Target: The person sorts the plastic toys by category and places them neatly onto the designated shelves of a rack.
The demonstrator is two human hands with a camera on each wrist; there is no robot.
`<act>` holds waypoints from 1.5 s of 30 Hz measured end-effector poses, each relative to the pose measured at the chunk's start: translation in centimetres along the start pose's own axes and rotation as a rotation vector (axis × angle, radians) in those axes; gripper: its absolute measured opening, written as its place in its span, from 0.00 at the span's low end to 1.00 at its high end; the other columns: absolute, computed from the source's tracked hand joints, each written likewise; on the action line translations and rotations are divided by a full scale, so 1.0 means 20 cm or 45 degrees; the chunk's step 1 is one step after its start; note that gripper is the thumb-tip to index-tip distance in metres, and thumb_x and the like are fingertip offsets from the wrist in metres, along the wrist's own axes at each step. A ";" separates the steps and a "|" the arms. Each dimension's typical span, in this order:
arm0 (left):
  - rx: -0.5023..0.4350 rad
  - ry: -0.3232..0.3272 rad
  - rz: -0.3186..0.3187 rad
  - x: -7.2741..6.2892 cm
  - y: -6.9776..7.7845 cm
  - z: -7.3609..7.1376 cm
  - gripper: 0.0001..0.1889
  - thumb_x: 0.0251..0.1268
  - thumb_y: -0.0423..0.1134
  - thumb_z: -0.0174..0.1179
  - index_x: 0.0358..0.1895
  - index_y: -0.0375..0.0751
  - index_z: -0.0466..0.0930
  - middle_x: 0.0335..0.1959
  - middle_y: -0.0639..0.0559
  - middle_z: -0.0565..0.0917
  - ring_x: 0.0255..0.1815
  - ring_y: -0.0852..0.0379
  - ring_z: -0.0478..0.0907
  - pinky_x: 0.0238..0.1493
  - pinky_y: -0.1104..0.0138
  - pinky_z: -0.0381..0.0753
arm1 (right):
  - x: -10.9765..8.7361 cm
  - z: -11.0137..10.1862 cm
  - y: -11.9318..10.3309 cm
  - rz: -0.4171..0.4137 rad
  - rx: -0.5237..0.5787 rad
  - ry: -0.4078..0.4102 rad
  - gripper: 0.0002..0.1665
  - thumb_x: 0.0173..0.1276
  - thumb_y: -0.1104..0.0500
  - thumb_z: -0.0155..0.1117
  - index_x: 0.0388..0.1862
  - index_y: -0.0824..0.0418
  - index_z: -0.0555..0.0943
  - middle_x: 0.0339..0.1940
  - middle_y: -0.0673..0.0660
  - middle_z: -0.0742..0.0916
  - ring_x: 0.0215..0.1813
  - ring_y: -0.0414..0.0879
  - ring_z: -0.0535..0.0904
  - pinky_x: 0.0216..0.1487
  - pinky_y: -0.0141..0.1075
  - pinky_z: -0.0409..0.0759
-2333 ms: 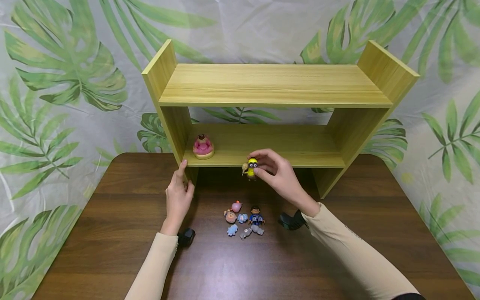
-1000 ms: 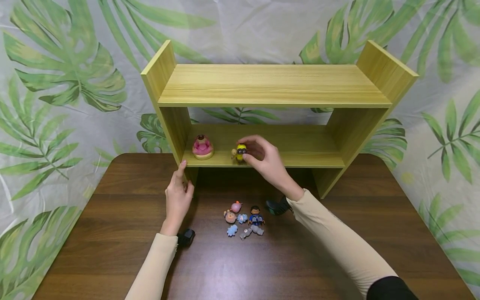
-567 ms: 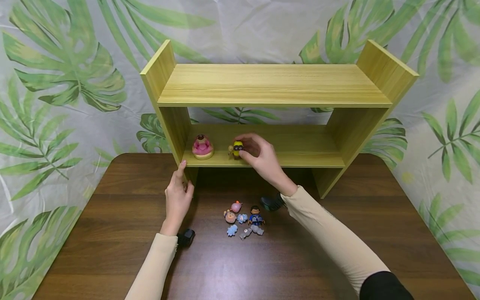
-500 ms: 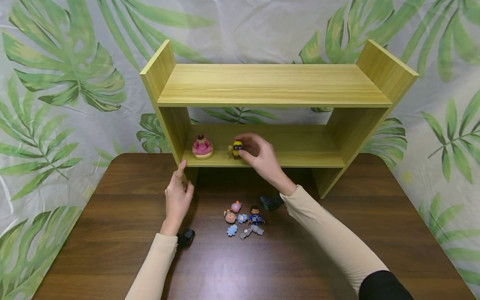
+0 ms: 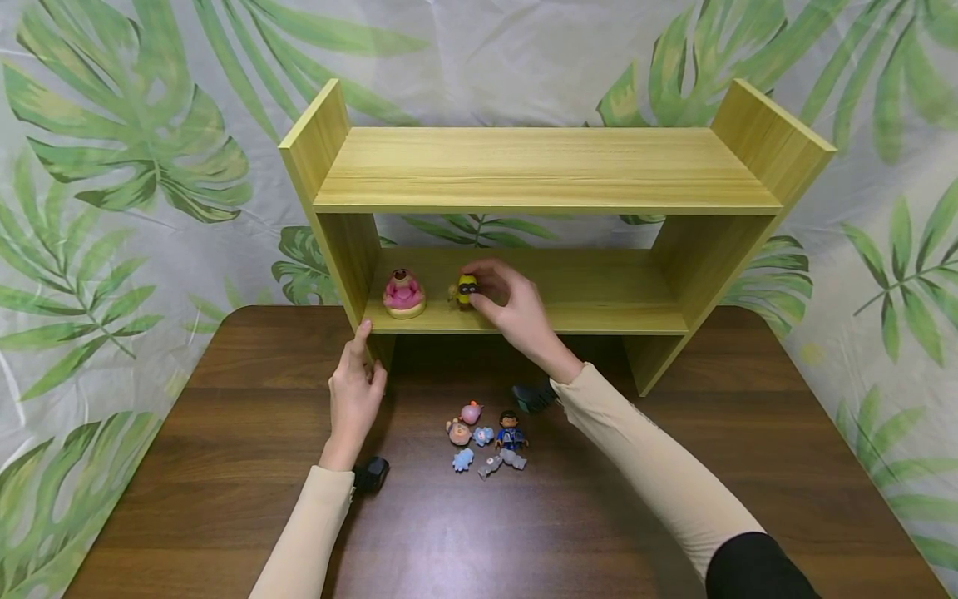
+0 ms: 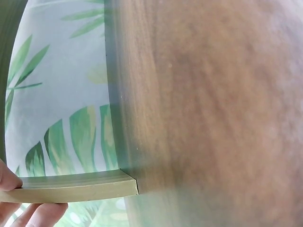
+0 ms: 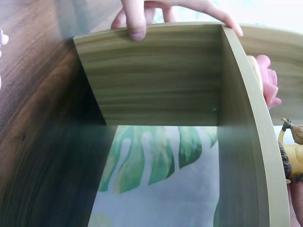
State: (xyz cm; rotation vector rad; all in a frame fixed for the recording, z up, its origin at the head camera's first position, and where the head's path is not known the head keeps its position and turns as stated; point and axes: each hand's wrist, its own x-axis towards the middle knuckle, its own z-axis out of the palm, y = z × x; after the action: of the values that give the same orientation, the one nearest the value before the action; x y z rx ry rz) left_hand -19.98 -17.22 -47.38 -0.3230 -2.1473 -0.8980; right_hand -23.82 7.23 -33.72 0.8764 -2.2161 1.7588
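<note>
The person's right hand (image 5: 512,309) pinches a yellow toy (image 5: 466,291) at the middle board (image 5: 614,314), near a pink bear (image 5: 404,297), while the left hand (image 5: 357,391) grips the bookshelf's side (image 5: 355,254).

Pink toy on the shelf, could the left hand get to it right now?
Probably yes: the left hand would first have to release the side panel it grips, but nothing stands in front of the pink toy.

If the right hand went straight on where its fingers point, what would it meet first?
Probably the pink toy, at the left end of the middle shelf; the yellow figure pinched in the right hand would lead. Depth is unclear, so it might pass above or behind.
</note>
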 end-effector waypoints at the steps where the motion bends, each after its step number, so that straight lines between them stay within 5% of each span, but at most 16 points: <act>1: -0.001 0.000 0.000 0.00 0.00 0.00 0.44 0.56 0.18 0.52 0.72 0.63 0.53 0.39 0.38 0.73 0.17 0.55 0.59 0.20 0.60 0.62 | 0.00 0.00 0.02 -0.002 0.003 0.000 0.19 0.64 0.74 0.60 0.54 0.69 0.76 0.52 0.64 0.81 0.54 0.52 0.78 0.56 0.40 0.73; 36: 0.005 0.011 0.010 0.00 0.01 0.00 0.45 0.56 0.18 0.52 0.72 0.63 0.52 0.38 0.38 0.73 0.18 0.54 0.59 0.20 0.60 0.63 | 0.03 0.01 0.03 -0.011 -0.051 -0.045 0.21 0.64 0.72 0.60 0.57 0.67 0.75 0.55 0.62 0.80 0.57 0.51 0.76 0.58 0.38 0.72; 45: 0.007 0.019 0.009 0.00 0.01 0.00 0.44 0.56 0.18 0.53 0.72 0.63 0.53 0.37 0.39 0.73 0.18 0.55 0.59 0.20 0.60 0.63 | -0.03 -0.01 -0.14 -0.030 -0.012 -0.047 0.21 0.64 0.75 0.58 0.57 0.77 0.71 0.54 0.72 0.78 0.58 0.63 0.73 0.59 0.51 0.69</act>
State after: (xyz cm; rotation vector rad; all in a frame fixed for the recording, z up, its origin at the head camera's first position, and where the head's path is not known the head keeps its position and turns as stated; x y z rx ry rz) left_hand -19.86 -17.09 -47.28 -0.3205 -2.1332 -0.8880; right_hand -21.91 7.33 -31.55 0.9366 -2.2256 1.7340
